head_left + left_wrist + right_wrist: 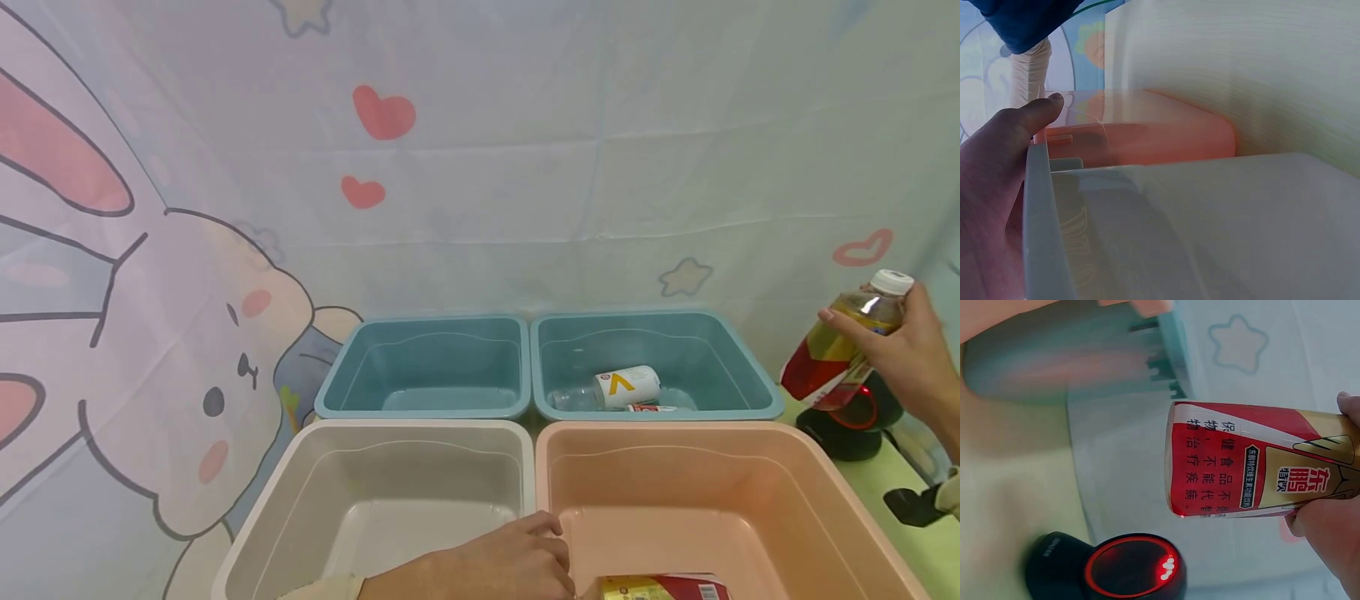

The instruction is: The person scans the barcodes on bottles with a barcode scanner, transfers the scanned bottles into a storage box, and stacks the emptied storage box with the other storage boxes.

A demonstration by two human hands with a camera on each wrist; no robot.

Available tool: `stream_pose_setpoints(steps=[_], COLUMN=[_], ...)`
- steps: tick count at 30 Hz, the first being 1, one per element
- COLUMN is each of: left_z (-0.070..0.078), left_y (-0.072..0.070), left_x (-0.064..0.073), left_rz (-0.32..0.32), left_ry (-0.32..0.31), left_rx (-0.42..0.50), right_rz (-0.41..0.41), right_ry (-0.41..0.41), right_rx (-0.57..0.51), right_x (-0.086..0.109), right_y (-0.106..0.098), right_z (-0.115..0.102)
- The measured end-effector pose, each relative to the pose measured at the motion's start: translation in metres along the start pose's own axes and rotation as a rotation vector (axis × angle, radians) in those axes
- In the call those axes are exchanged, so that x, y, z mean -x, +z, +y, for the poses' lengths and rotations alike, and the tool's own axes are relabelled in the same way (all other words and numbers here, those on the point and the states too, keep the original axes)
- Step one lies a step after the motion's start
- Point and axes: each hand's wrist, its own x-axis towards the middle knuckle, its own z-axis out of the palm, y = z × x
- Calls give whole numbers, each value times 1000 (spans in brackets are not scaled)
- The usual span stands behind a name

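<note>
My right hand (911, 342) grips a red and yellow drink bottle (847, 350) with a white cap, tilted above the table at the right. In the right wrist view, fingers and thumb wrap the upper part of the bottle (1254, 462), its printed label showing. Below it stands a black scanner (855, 421) with a lit red ring. My left hand (510, 562) rests at the adjoining rims of the grey-white bin (420, 429) and the orange bin (675, 433). A red and yellow package (663, 587) lies in the orange bin, partly cut off by the frame.
Behind stand two blue bins; the right blue bin (652, 321) holds a white can (627, 387), a clear bottle (576, 399) and a partly hidden red and white item. The left blue bin (435, 325) stands beside it. A patterned cloth (487, 167) hangs behind.
</note>
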Motion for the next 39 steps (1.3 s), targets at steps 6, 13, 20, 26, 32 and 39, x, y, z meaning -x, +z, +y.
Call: stream_pose_setpoints(steps=[6,13,20,26,32,39], left_z=[0,1,1,1,2,2], left_y=[0,1,2,2,1,3], left_x=[0,1,1,1,1,1], left_rz=[12,38,67,69,60,62], left_ry=[4,12,26,26,22,20], left_rx=[-7,-46,-95,-123,-118,-124], right_rz=[-22,-66,-73,-74,-57,-40], right_ry=[-24,-5,-3,-10,-22,-21], right_rx=[31,38,64,37,-8,10], right_x=[3,6,11,13,14,17], right_y=[3,11,16,17,16,11], right_z=[12,29,41,45,46,39])
